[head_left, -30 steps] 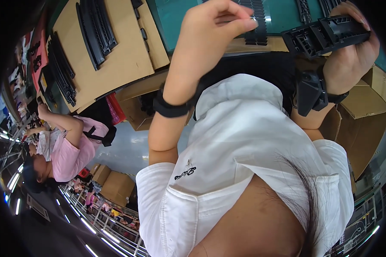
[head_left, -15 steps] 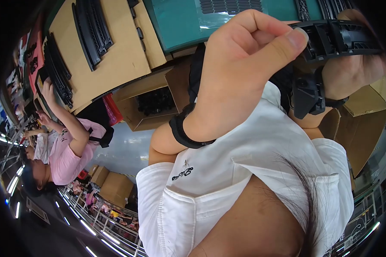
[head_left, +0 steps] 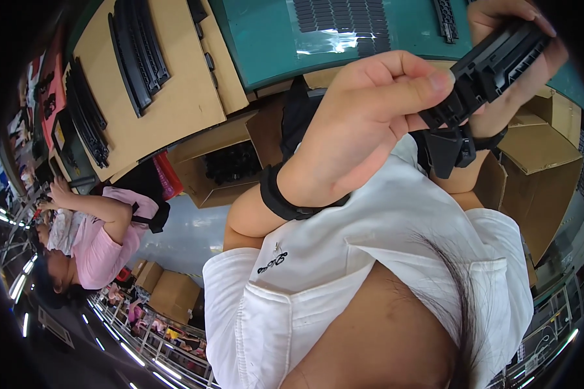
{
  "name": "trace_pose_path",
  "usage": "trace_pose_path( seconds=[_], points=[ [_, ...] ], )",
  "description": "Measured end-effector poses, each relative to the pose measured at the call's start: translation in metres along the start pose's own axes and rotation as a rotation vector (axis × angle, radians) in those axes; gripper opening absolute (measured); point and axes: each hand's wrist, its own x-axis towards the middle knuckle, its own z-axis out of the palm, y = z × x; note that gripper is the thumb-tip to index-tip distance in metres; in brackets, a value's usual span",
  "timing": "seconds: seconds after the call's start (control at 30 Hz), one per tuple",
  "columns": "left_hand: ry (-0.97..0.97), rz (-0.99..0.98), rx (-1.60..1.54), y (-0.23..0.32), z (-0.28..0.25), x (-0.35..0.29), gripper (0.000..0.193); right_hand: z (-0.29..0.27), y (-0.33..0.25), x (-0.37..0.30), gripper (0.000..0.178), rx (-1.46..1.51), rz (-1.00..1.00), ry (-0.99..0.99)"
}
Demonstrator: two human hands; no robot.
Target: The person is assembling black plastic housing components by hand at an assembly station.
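Observation:
A long black plastic trim piece (head_left: 490, 72) with ribs and clips along its side is held up in front of me at the upper right. My left hand (head_left: 376, 117) pinches its lower left end between thumb and fingers. Around its upper right end, my right hand (head_left: 532, 81) is closed, partly hidden behind the piece. The piece slants from lower left to upper right. Both wrists carry black bands. Beyond the hands, many small dark pieces (head_left: 363, 16) lie in rows on the green tabletop (head_left: 259, 45).
Long curved black strips (head_left: 136, 55) lie on a cardboard-covered table (head_left: 188, 84) at the left. Below it stands an open cardboard box (head_left: 220, 194) holding black parts. More cardboard boxes (head_left: 542, 175) stand at the right. A person in pink (head_left: 107, 249) works at the left.
The trim piece has turned from nearly level to a steep slant, its right end raised. My right hand has moved up with it and my left hand slightly down. The co-worker's arm has lowered.

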Motion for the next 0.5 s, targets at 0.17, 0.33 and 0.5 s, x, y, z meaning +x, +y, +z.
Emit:
trace_pose_path(
  seconds=[0.17, 0.33, 0.5],
  points=[
    [-0.014, 0.102, -0.003, 0.002, -0.008, -0.007, 0.016, 0.000, 0.016, -0.003, 0.013, 0.221, 0.016, 0.066],
    [-0.044, 0.334, 0.048, 0.003, -0.008, -0.012, 0.013, 0.001, 0.016, -0.004, 0.013, 0.125, -0.060, 0.188],
    [-0.024, 0.364, 0.050, -0.001, -0.007, -0.012, 0.013, 0.002, 0.006, -0.005, 0.011, -0.020, -0.115, 0.177]
  ],
)
